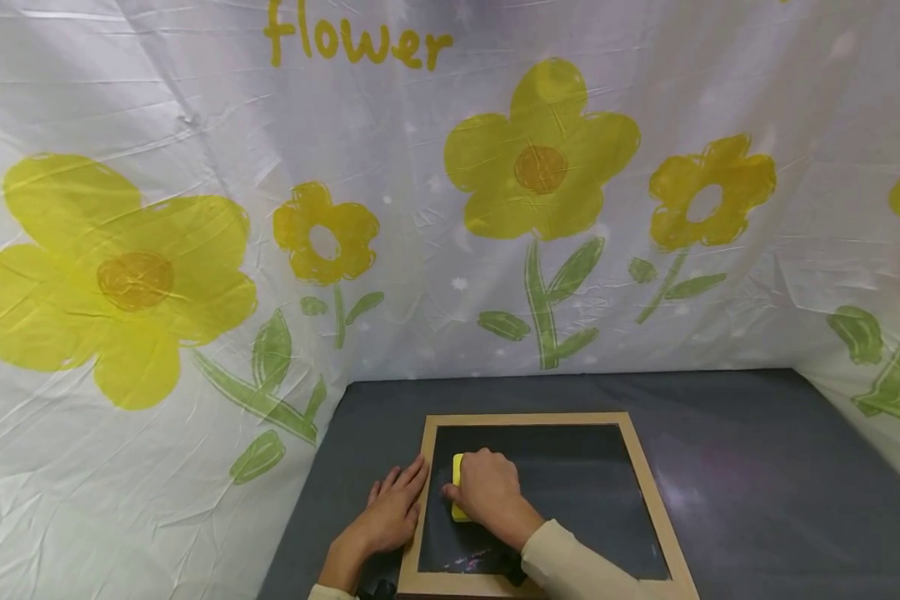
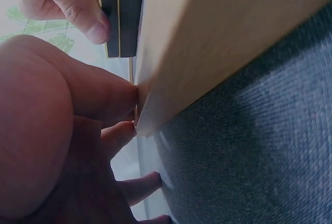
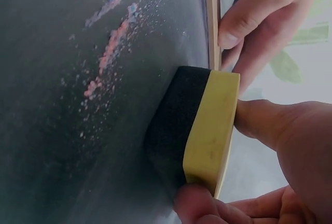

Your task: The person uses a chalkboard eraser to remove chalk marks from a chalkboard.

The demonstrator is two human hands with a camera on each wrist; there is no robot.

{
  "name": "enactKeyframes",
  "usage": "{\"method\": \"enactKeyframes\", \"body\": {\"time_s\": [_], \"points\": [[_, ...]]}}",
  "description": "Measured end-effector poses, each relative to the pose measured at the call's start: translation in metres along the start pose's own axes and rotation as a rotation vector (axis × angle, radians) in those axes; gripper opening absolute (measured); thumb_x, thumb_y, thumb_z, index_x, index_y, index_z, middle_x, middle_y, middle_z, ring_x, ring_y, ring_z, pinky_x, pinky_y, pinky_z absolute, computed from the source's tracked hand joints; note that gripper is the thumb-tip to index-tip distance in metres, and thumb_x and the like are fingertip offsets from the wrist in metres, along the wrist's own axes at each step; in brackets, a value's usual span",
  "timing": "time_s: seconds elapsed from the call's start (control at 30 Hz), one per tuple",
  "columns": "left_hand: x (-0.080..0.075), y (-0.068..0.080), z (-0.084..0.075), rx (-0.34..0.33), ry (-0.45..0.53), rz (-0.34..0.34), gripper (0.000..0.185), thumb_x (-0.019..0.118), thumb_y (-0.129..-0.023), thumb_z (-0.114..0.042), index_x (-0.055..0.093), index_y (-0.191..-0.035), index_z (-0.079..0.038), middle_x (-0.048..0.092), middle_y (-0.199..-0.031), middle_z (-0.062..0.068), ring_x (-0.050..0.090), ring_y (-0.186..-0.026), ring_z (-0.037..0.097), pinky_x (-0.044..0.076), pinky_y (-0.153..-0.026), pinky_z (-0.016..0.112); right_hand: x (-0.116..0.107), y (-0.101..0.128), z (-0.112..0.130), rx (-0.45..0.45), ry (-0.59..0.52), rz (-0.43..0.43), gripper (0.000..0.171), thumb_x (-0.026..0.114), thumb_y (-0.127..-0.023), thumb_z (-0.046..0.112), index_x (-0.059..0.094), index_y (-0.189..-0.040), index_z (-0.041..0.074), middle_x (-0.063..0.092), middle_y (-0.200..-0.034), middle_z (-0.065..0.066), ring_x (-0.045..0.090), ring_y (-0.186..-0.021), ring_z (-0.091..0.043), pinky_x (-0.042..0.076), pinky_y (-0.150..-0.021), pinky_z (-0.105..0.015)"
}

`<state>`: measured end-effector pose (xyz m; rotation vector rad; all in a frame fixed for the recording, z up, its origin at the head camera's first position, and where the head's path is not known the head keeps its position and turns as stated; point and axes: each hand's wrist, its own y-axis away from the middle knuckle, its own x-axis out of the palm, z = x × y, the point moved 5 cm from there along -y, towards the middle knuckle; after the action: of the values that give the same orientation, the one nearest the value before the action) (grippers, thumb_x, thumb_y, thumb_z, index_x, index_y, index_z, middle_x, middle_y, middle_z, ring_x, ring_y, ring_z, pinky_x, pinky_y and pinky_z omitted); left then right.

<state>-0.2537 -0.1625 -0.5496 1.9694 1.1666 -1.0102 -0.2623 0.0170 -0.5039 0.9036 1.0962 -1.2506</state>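
A small chalkboard with a light wooden frame (image 1: 640, 475) lies flat on the dark grey table. My right hand (image 1: 486, 490) grips a yellow-backed black eraser (image 1: 457, 473) and presses it on the slate near the left frame edge. The eraser (image 3: 199, 130) has its dark felt side on the board, with pink chalk smears (image 3: 111, 47) beside it. My left hand (image 1: 393, 508) lies flat on the table, its straight fingers (image 2: 116, 97) touching the outer side of the wooden frame (image 2: 207, 42).
A white cloth with yellow flowers (image 1: 540, 158) and the word "flower" hangs behind and wraps both sides of the grey table (image 1: 765, 492). Pink chalk marks (image 1: 468, 558) stay near the board's front left corner.
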Motion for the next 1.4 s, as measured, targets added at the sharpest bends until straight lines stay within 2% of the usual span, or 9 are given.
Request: {"method": "enactKeyframes", "body": {"time_s": [0.1, 0.3, 0.43, 0.67, 0.9, 1.27, 1.4], "points": [[0.001, -0.001, 0.002, -0.006, 0.011, -0.002, 0.066, 0.058, -0.110, -0.013, 0.037, -0.172, -0.011, 0.029, -0.181, 0.011, 0.024, -0.163, 0.057, 0.012, -0.122, 0.086, 0.001, -0.001, -0.001, 0.015, 0.003, 0.011, 0.057, 0.088, -0.085, 0.061, 0.078, -0.096, 0.006, 0.065, -0.076, -0.006, 0.066, -0.067, -0.024, 0.061, -0.063, -0.043], [0.005, -0.001, 0.007, 0.029, 0.026, -0.024, 0.066, 0.054, -0.110, -0.014, 0.035, -0.173, -0.011, 0.029, -0.181, 0.014, 0.023, -0.160, 0.062, 0.012, -0.118, 0.089, 0.002, -0.004, -0.004, 0.037, 0.003, 0.052, 0.063, 0.087, -0.084, 0.065, 0.078, -0.104, 0.006, 0.064, -0.079, -0.006, 0.066, -0.070, -0.023, 0.063, -0.067, -0.043], [0.003, 0.001, 0.004, 0.009, 0.013, -0.010, 0.066, 0.057, -0.109, -0.013, 0.037, -0.172, -0.010, 0.031, -0.180, 0.013, 0.025, -0.161, 0.059, 0.013, -0.120, 0.088, 0.001, -0.003, -0.005, 0.047, -0.001, 0.069, 0.064, 0.087, -0.084, 0.066, 0.078, -0.105, 0.006, 0.065, -0.081, -0.007, 0.066, -0.072, -0.025, 0.063, -0.069, -0.044], [0.004, 0.001, 0.001, -0.005, -0.005, -0.005, 0.065, 0.056, -0.109, -0.012, 0.037, -0.172, -0.009, 0.030, -0.181, 0.012, 0.025, -0.162, 0.057, 0.014, -0.121, 0.087, -0.002, 0.000, -0.006, 0.035, -0.019, 0.059, 0.062, 0.088, -0.084, 0.064, 0.078, -0.104, 0.006, 0.065, -0.082, -0.006, 0.067, -0.073, -0.025, 0.062, -0.068, -0.044], [0.002, 0.004, -0.001, 0.022, -0.007, -0.012, 0.065, 0.057, -0.109, -0.011, 0.038, -0.171, -0.007, 0.032, -0.179, 0.015, 0.026, -0.161, 0.060, 0.014, -0.119, 0.089, -0.002, 0.003, -0.008, 0.030, -0.049, 0.046, 0.059, 0.089, -0.084, 0.062, 0.077, -0.099, 0.006, 0.063, -0.077, -0.004, 0.063, -0.068, -0.022, 0.060, -0.063, -0.042], [0.005, 0.000, 0.004, 0.017, -0.010, -0.009, 0.066, 0.054, -0.112, -0.018, 0.032, -0.175, -0.015, 0.026, -0.183, 0.009, 0.023, -0.161, 0.060, 0.015, -0.118, 0.089, -0.003, 0.003, -0.014, 0.022, -0.061, 0.046, 0.059, 0.089, -0.084, 0.061, 0.076, -0.100, 0.005, 0.060, -0.074, -0.003, 0.058, -0.064, -0.020, 0.059, -0.062, -0.039], [0.004, 0.001, 0.001, 0.034, -0.004, -0.006, 0.066, 0.055, -0.112, -0.017, 0.033, -0.174, -0.014, 0.027, -0.182, 0.009, 0.024, -0.160, 0.061, 0.015, -0.118, 0.089, -0.004, 0.005, -0.016, 0.034, -0.061, 0.053, 0.058, 0.089, -0.084, 0.060, 0.076, -0.099, 0.006, 0.061, -0.075, -0.003, 0.059, -0.065, -0.020, 0.059, -0.062, -0.040]]}}
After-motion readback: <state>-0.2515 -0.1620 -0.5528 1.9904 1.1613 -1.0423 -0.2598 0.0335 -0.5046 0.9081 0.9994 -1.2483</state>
